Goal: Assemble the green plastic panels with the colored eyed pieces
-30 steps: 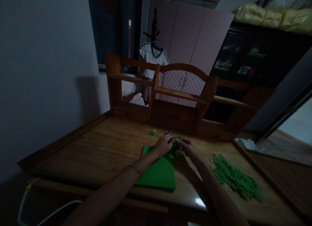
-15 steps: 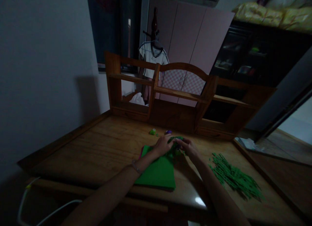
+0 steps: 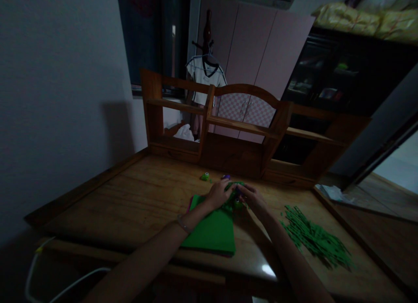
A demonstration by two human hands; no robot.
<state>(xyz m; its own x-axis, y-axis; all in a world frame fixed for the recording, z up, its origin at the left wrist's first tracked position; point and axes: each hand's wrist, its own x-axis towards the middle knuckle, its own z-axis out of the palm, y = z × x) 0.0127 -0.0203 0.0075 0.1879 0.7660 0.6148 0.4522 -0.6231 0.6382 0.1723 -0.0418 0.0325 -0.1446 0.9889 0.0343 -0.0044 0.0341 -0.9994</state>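
Both hands [image 3: 235, 196] seemingly pinch a green piece [image 3: 235, 199] at the paper stack's [image 3: 210, 231] far edge.

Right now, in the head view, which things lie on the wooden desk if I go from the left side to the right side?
White cable at the desk's left edge → flat green paper sheet → the left hand and right hand, joined on a small green object → pile of thin green paper strips.
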